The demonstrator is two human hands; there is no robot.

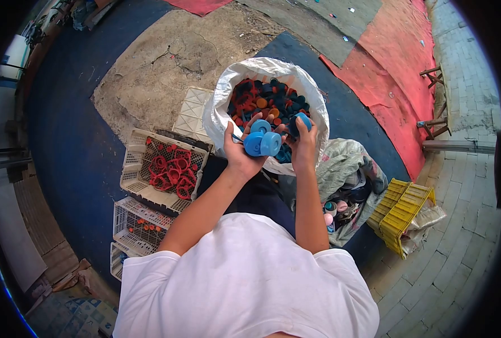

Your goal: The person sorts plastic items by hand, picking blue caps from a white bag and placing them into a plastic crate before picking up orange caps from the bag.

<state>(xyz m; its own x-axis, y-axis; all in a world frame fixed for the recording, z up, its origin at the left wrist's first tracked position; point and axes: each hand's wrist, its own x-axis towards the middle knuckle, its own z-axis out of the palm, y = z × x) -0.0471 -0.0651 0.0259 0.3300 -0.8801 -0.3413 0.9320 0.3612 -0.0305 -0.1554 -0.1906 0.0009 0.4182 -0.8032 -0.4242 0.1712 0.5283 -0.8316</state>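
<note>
Several light blue plastic caps rest in my left hand, its fingers curled up around them. My right hand grips a darker blue cap between thumb and fingers. Both hands are over the near side of a large white woven sack. Inside it lies a heap of mixed caps in red, orange, dark green and dark blue. My left hand hides part of the heap.
Left of the sack stands a white crate with red ring-shaped pieces. Nearer is another crate holding small orange pieces. On the right are a grey-green sack of mixed items and a yellow crate.
</note>
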